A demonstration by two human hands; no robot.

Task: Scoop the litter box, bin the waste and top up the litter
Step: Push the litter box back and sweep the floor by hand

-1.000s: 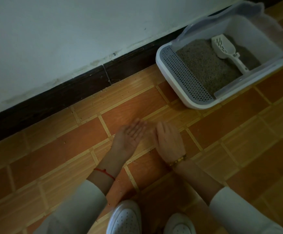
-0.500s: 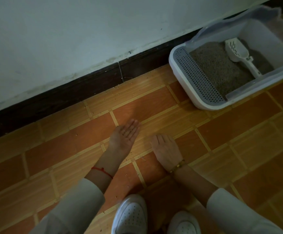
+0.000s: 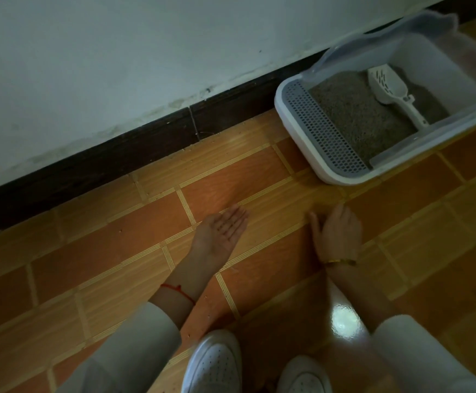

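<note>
On floor, left hand [image 3: 222,231] palm up, right hand [image 3: 337,234] flat, fingers straight, holding nothing; risks scattering stray grains, missing litter box [image 3: 327,168].

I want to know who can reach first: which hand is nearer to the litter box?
The right hand. It lies palm down on the floor just in front of the litter box; the left hand, palm up, is further to the left of it.

Orange tile floor [image 3: 259,180], dark skirting [image 3: 146,148], white wall [image 3: 117,52], white shoes [image 3: 212,364].
</note>
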